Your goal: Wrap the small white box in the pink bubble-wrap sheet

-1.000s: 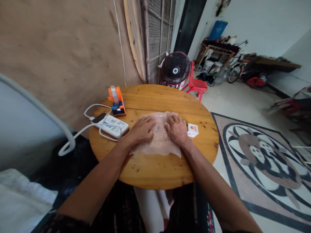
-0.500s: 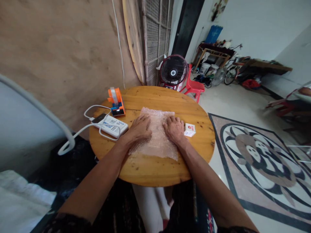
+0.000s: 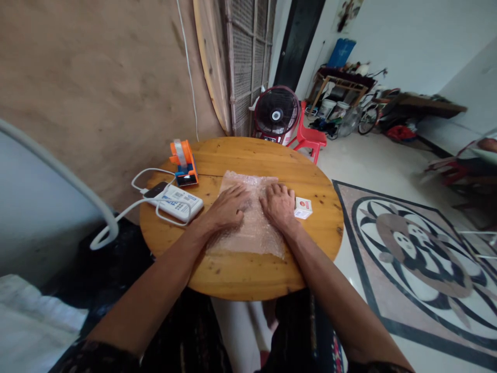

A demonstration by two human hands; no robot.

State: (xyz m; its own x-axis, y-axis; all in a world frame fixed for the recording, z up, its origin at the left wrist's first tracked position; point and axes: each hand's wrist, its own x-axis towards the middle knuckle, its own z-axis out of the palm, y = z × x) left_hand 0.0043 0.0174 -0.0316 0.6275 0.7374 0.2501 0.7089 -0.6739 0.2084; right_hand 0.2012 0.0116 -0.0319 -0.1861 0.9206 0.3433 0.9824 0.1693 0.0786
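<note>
A sheet of bubble wrap (image 3: 252,228) lies flat on the round wooden table (image 3: 240,269). My left hand (image 3: 227,207) rests palm down on its left half, fingers stretched out. On the sheet's right half my right hand (image 3: 278,204) lies flat as well, fingers extended. A small white and red box (image 3: 303,207) sits on the table just right of my right hand, close to it.
An orange tape dispenser (image 3: 183,161) stands at the table's left back. A white power bank (image 3: 176,202) with cables and a dark phone (image 3: 156,189) lie at the left. A fan (image 3: 276,114) and a red chair (image 3: 310,137) stand behind the table.
Both hands have slid slightly on the bubble wrap, my left hand toward the middle. The sheet looks flatter than a second ago. The box has not moved.
</note>
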